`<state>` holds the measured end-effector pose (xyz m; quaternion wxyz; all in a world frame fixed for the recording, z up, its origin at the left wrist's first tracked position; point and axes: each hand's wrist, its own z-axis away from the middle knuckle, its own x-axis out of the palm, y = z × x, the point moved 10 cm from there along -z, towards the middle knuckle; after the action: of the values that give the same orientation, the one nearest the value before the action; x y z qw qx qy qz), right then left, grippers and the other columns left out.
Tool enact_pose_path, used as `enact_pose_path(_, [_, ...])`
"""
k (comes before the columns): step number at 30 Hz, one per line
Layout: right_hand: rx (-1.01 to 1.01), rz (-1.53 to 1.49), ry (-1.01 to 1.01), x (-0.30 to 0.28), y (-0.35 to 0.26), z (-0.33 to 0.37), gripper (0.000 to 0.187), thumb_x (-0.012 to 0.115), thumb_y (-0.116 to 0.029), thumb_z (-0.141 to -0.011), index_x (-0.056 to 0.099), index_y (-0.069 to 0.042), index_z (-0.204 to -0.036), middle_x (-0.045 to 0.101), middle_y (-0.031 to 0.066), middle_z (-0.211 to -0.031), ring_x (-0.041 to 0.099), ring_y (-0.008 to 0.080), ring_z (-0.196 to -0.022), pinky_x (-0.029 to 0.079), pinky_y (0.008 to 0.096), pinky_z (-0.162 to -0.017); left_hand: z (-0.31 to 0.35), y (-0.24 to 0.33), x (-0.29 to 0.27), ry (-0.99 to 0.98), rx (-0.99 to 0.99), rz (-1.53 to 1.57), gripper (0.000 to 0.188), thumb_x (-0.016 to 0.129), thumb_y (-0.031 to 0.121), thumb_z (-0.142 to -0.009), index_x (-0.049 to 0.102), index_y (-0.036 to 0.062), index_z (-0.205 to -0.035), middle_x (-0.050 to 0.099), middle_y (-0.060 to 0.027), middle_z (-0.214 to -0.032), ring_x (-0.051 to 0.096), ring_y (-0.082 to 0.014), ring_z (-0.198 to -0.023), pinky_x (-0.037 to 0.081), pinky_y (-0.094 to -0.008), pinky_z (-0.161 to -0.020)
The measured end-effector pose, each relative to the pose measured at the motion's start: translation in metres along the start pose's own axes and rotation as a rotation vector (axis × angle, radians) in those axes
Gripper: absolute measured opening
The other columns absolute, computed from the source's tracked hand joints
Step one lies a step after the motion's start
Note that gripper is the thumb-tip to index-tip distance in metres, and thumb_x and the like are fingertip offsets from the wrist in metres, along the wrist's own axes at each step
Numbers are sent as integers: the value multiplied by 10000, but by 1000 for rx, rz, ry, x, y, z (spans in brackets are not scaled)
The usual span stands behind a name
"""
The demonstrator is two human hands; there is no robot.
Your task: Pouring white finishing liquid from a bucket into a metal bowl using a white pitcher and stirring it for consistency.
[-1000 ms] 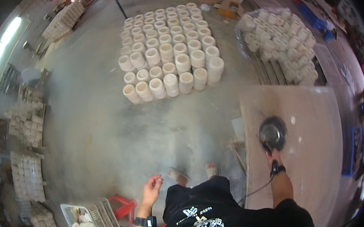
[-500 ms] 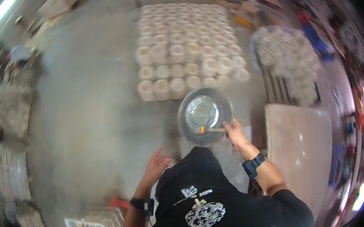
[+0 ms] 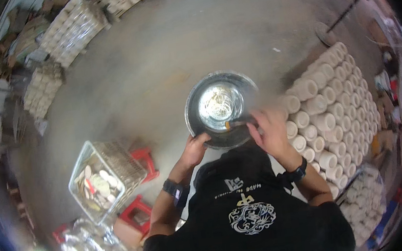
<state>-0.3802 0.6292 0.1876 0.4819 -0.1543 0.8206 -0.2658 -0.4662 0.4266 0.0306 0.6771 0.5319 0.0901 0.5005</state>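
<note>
A round metal basin (image 3: pixel 193 99) with a shiny bottom is in front of me at waist height. My left hand (image 3: pixel 195 149) is closed on its near left rim, thumb over the edge. On the basin's near inner side is a small brush-like tool (image 3: pixel 231 125) with a yellow-orange band, its handle pointing right. My right hand (image 3: pixel 271 130) is at the basin's right side by the handle end. Its fingers are smeared by motion, so whether they grip the handle or the rim is unclear.
Stacked pale cylindrical pieces (image 3: pixel 327 121) rise close on my right. To my left are a crate (image 3: pixel 130 158) of whitish pieces and red stools (image 3: pixel 137 214). Wrapped stacks (image 3: pixel 73 31) stand at the far left, on the concrete floor (image 3: pixel 167 45).
My view has turned left, so the cylinder stack now lies at my right. My left hand has come from apart onto the basin's rim. My right hand has shifted its hold.
</note>
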Motion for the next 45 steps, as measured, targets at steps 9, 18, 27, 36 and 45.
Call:
enact_pose_path(9, [-651,206,-511,112,-73,-141,74,612,-122,-726,621,-62,-768,567,60,-819,507,204,-880,394,337,-786,-9,95,-64,368,234,-62,409,472,5,-810,498,-24,-1218,583,-90,-1130,553,-193,-1029,452,-349,-895])
enact_pose_path(18, [-766,87,-596,197,-164,-231,108,614,-88,-787,595,-18,-867,592,87,-734,585,225,-706,468,356,-654,-41,162,-170,519,501,424,362,454,-19,-859,495,0,-1218,569,-113,-1188,547,-235,-1100,438,-360,-947])
enact_pose_path(27, [57,-1064,-683,242,-190,-353,111,472,-130,-956,509,-28,-934,481,2,-734,449,76,-654,358,216,-563,-4,310,-247,535,871,751,404,480,-46,-864,466,30,-1261,535,-89,-1251,526,-237,-1149,433,-415,-986])
enact_pose_path(36, [-47,-1171,-1005,386,-294,-401,193,445,-162,-984,533,-7,-911,515,31,-710,455,59,-606,371,226,-529,9,370,-327,725,1088,835,380,488,-35,-873,468,17,-1249,551,-103,-1223,546,-231,-1120,438,-423,-1001])
enact_pose_path(45, [-20,-1155,-1337,484,-358,-430,144,642,-111,-878,589,4,-945,567,-11,-711,516,46,-628,409,206,-569,-5,403,-390,1009,1060,888,288,441,62,-911,491,6,-1189,606,-91,-1101,630,-192,-928,551,-320,-703])
